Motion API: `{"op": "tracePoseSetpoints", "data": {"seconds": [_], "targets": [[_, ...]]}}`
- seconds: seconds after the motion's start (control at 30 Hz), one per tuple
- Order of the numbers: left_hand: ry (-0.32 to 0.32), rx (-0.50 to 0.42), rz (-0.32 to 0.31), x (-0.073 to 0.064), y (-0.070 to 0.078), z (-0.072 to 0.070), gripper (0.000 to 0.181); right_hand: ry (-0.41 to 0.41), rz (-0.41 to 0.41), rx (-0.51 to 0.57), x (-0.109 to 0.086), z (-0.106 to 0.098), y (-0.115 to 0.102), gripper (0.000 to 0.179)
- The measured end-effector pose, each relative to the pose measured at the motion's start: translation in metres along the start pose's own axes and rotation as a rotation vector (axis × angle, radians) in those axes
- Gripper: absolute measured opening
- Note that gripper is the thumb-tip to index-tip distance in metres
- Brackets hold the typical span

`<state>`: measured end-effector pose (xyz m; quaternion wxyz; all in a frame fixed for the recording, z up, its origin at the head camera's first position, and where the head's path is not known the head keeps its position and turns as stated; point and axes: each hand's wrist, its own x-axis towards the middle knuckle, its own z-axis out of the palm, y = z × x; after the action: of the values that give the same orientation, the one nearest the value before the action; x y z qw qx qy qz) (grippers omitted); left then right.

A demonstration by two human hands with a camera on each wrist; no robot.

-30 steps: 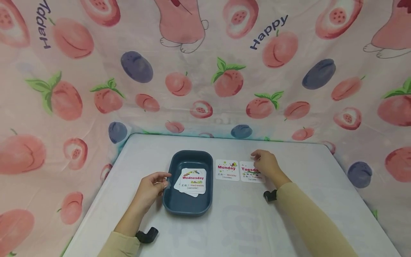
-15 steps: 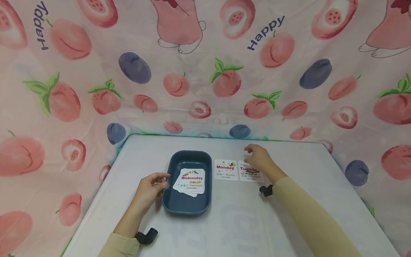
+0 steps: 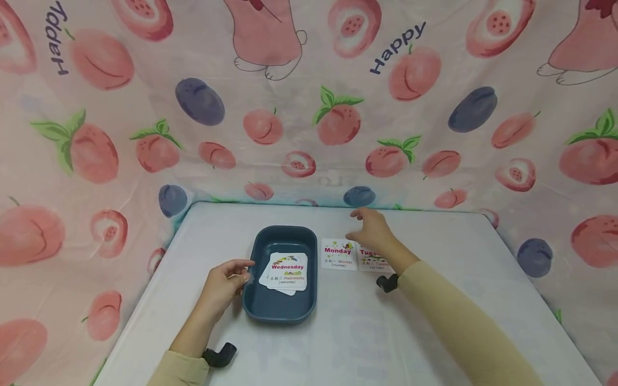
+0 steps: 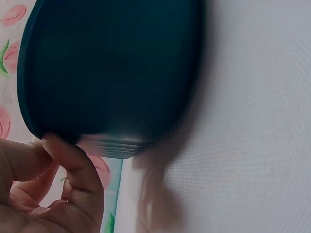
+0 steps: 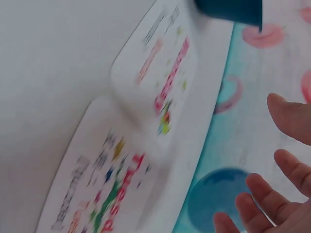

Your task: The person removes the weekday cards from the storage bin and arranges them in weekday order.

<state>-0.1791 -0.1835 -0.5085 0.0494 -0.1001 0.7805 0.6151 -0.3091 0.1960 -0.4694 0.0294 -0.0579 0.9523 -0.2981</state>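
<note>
A dark blue rectangular tray [image 3: 278, 310] stands on the table, with a small stack of white cards in it, a Wednesday card [image 3: 288, 272] on top. My left hand [image 3: 221, 287] holds the tray's left rim between thumb and fingers; in the left wrist view the digits meet the edge of the tray [image 4: 109, 73]. To the tray's right lie a Monday card [image 3: 339, 254] and a Tuesday card [image 3: 373, 260], side by side. Above these two hovers my right hand [image 3: 376, 230], fingers spread and holding nothing, its forearm partly covering the Tuesday card.
A white-covered table [image 3: 338, 343] carries everything. Behind and beside it hangs a pink cloth [image 3: 299, 107] printed with fruit. Each wrist wears a black camera mount, such as the left mount [image 3: 220, 355].
My right hand has moved left from over the Tuesday card, now reaching above the Monday card. The left hand and the tray have kept their places.
</note>
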Motion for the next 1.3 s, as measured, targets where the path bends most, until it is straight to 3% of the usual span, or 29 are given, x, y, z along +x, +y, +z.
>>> {"op": "tracePoseSetpoints", "data": {"seconds": [0.73,1.3], "targets": [[-0.009,0.001,0.003,0.001,-0.001,0.001,0.033,-0.044,-0.094,0.066,-0.014,0.031,-0.089,0.068],[-0.013,0.007,0.011,0.001,-0.001,0.0,0.033,-0.147,-0.16,-0.039,-0.017,0.054,-0.128,0.068]]}}
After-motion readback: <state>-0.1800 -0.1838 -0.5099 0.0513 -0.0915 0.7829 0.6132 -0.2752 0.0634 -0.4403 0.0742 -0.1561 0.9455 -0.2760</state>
